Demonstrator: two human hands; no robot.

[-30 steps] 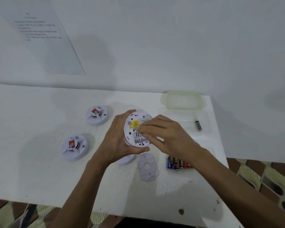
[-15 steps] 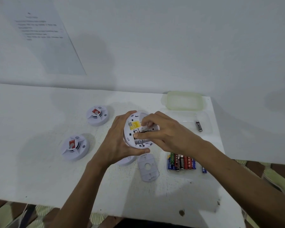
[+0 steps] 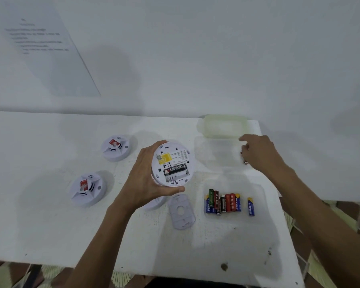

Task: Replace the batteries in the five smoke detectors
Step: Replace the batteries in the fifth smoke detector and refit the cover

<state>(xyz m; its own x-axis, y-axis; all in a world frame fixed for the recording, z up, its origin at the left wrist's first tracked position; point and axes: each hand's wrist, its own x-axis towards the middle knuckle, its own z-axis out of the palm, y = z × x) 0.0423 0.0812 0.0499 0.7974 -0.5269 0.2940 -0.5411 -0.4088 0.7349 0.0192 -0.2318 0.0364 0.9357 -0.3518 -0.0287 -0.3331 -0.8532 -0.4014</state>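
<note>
My left hand (image 3: 141, 183) holds a white round smoke detector (image 3: 173, 161) back side up above the table. Its open compartment shows one black battery (image 3: 175, 169) and a bare slot below it. My right hand (image 3: 262, 154) hovers over a clear tray (image 3: 214, 154) at the far right, fingers curled over a dark battery (image 3: 244, 160) lying there; whether the hand holds anything is hidden. Several batteries (image 3: 224, 202) lie in a nearer clear tray (image 3: 260, 192), with one blue battery (image 3: 251, 206) apart. A grey cover plate (image 3: 181, 210) lies on the table.
Two smoke detectors (image 3: 116, 147) (image 3: 87, 189) sit face up at the left. A third (image 3: 154, 204) peeks out under my left wrist. A cloudy plastic box (image 3: 224, 126) stands by the wall. The table's right edge (image 3: 279, 204) is close to the trays.
My right hand has left the detector's battery compartment and moved right and away to the far clear tray. One battery slot now shows bare. My left hand has kept holding the detector.
</note>
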